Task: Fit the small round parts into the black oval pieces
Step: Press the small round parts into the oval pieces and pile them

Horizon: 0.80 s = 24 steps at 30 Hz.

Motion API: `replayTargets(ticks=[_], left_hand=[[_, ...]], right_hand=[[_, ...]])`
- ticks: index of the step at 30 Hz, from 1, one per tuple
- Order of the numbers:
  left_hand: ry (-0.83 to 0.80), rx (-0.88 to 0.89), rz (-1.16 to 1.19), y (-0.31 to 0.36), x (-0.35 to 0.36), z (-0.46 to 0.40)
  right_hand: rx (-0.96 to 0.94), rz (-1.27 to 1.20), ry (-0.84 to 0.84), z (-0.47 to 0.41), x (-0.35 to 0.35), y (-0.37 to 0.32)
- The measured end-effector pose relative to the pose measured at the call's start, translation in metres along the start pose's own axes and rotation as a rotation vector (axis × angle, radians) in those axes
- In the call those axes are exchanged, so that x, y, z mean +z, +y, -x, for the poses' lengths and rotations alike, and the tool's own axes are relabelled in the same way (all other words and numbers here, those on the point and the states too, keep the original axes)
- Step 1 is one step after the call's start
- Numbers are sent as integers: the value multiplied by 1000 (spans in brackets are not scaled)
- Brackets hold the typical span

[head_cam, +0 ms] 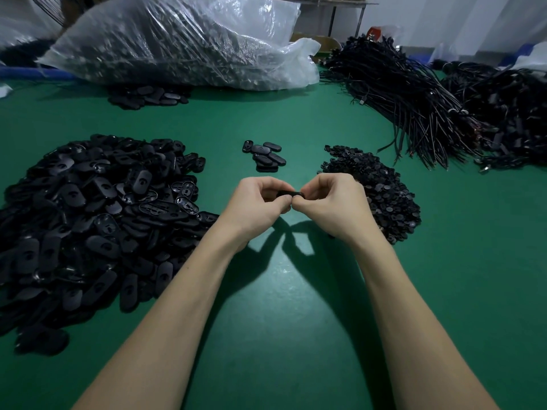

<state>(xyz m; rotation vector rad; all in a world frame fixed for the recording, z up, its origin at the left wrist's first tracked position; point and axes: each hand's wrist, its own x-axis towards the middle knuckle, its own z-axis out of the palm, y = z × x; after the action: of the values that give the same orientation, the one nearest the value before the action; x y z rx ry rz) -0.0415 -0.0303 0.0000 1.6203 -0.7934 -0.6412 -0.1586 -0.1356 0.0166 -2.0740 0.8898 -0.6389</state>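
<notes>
Green matting covers the bench (266, 335), which runs back to a pale wall and some metal framing at the far side of the room. A big clear bag (177, 39) stuffed with dark parts slumps along the far edge, a few ovals spilling out beneath it, and bundles of black cables (414, 93) sprawl across the right. On the left lies a broad heap of ovals (88, 217), flat black rounded-end pieces, some face up showing a small curved cut-out, others showing a ribbed underside. A small pile (265, 156) of the same ovals sits by itself in the middle, beyond the hands. To the right, a heap of round parts (381, 193) lies close behind the right wrist; they are tiny black discs, too small to read in detail. Both hands meet above the bench between the two heaps. The left hand (260, 202) and right hand (331, 202) each curl fingers and thumb round opposite ends of one oval (285, 193), held edge-on so only a thin dark strip shows. Whether a round part is already pinched against it I cannot tell; the fingertips cover that spot. The left heap runs off the frame's edge.
</notes>
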Motion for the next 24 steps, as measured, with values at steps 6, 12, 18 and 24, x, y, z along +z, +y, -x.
replayTargets(ticks=[6, 12, 18, 24], left_hand=[[27, -39, 102, -5, -8, -1], [153, -109, 237, -6, -6, -8], [145, -173, 204, -6, -7, -9], [77, -128, 17, -8, -5, -5]], right_hand=[[38, -99, -160, -2, -5, 4], [84, -122, 3, -17, 8, 0], [172, -140, 45, -73, 38, -19], [182, -15, -33, -115, 43, -25]])
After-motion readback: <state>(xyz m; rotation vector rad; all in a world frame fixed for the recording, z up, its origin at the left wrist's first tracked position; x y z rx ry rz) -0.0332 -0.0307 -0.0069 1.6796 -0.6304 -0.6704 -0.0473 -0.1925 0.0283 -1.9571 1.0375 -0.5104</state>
